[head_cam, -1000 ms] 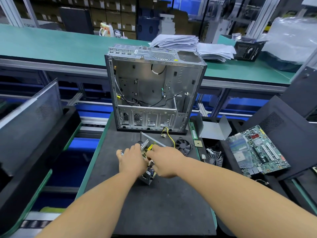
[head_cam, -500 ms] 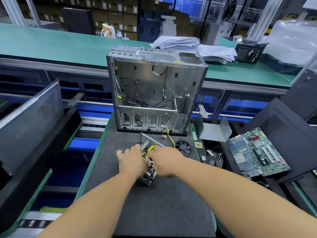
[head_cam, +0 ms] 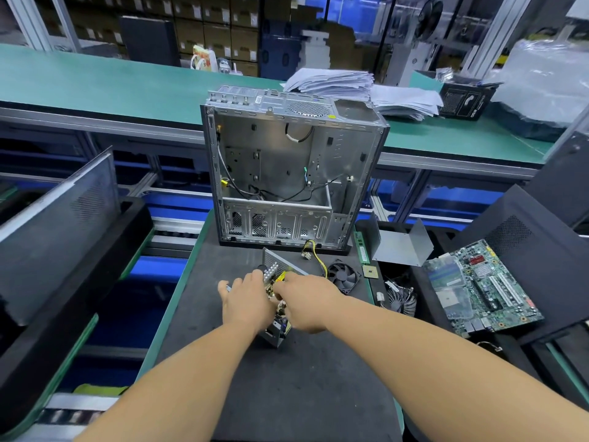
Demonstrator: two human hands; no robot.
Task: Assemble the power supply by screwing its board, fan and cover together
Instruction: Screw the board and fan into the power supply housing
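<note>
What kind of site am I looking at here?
Likely a PC assembly line: a bare computer case on the bench, a loose motherboard to its right, stacked cartons behind.

Two bare forearms, bare hands [head_cam: 277, 301], no sleeves

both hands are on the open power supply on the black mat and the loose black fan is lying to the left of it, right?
Not quite. In the head view the loose black fan lies to the right of the power supply, not the left. Both the left hand and the right hand are on it, on the black mat.
</note>
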